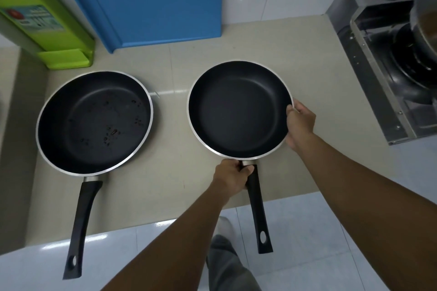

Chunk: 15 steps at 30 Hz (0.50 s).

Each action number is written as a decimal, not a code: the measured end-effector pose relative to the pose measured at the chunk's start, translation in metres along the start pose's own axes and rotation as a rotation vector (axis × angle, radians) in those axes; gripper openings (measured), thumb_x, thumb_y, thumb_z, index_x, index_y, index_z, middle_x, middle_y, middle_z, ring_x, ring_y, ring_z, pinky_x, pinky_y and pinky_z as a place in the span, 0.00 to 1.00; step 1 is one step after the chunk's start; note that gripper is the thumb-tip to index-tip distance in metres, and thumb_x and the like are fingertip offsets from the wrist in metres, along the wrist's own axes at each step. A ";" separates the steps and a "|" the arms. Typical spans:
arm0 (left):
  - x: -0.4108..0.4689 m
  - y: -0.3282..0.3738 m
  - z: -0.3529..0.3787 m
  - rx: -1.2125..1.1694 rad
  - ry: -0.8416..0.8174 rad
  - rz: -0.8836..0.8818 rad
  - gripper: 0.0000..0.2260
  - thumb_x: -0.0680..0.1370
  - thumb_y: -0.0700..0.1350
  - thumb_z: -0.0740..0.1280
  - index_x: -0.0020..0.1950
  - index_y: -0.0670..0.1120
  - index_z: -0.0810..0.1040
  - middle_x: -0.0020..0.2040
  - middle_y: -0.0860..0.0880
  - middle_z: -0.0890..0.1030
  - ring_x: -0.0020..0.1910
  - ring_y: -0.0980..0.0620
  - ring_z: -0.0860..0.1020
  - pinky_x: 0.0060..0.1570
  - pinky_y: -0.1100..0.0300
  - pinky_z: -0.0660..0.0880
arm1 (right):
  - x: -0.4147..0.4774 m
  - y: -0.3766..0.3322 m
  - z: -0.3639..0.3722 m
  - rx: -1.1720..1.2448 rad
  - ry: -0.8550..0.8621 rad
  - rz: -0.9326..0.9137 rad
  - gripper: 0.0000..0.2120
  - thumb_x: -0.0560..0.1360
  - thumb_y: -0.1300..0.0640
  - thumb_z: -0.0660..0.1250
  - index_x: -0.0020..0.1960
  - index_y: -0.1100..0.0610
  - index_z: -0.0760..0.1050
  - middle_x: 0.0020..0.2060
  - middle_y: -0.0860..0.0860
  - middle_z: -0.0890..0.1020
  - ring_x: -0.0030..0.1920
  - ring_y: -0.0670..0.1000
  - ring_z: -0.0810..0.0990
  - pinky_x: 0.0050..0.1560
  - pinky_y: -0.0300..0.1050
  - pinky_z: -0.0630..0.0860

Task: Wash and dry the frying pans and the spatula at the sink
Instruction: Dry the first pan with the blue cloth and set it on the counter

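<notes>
Left hand (pixel 230 178) grips the right pan (pixel 238 111) at the handle's root; right hand (pixel 299 125) pinches its rim. The pan sits near the table's (pixel 179 59) front edge and looks clean, so it is probably finished. Next, the soiled left pan (pixel 94 123) needs carrying to the sink, unseen here.

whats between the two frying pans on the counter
Nothing stands there: the head view shows only bare beige countertop between the speckled pan on the left and the clean pan on the right.

Open counter strip (pixel 170 111) between left pan (pixel 94 123) and right pan (pixel 238 108); blue board (pixel 153 0), green holder (pixel 47 28) block rear; stove (pixel 390 73) at right.
</notes>
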State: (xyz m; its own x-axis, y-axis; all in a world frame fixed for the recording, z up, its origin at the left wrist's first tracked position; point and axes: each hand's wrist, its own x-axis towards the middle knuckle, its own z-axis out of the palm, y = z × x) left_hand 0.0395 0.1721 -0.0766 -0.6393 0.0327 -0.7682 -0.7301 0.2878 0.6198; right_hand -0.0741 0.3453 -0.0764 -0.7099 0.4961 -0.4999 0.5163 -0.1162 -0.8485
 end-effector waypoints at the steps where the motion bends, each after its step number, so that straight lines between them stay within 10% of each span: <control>1: 0.000 0.000 -0.001 -0.003 -0.005 -0.002 0.06 0.82 0.45 0.71 0.53 0.43 0.83 0.49 0.46 0.87 0.44 0.49 0.86 0.43 0.63 0.83 | 0.001 0.001 0.000 -0.003 0.001 -0.005 0.22 0.78 0.67 0.58 0.42 0.45 0.84 0.44 0.48 0.86 0.49 0.53 0.85 0.51 0.47 0.84; 9: -0.004 0.008 -0.009 0.055 -0.126 -0.036 0.14 0.83 0.51 0.69 0.58 0.40 0.82 0.52 0.44 0.87 0.48 0.45 0.88 0.58 0.49 0.83 | -0.002 -0.007 -0.007 -0.221 -0.003 -0.087 0.17 0.81 0.59 0.60 0.67 0.48 0.78 0.61 0.48 0.82 0.61 0.53 0.79 0.63 0.44 0.74; 15: -0.026 0.030 -0.039 0.524 -0.136 0.074 0.15 0.85 0.48 0.62 0.62 0.39 0.81 0.47 0.44 0.82 0.42 0.48 0.80 0.46 0.58 0.77 | -0.040 -0.025 -0.004 -0.482 0.010 -0.410 0.22 0.83 0.61 0.56 0.75 0.53 0.68 0.71 0.51 0.74 0.72 0.52 0.71 0.71 0.46 0.68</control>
State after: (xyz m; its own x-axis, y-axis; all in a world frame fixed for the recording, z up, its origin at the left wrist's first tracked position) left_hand 0.0248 0.1428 -0.0319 -0.6224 0.1843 -0.7607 -0.4442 0.7170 0.5372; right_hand -0.0568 0.3317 -0.0342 -0.8925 0.4263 -0.1472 0.3627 0.4844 -0.7962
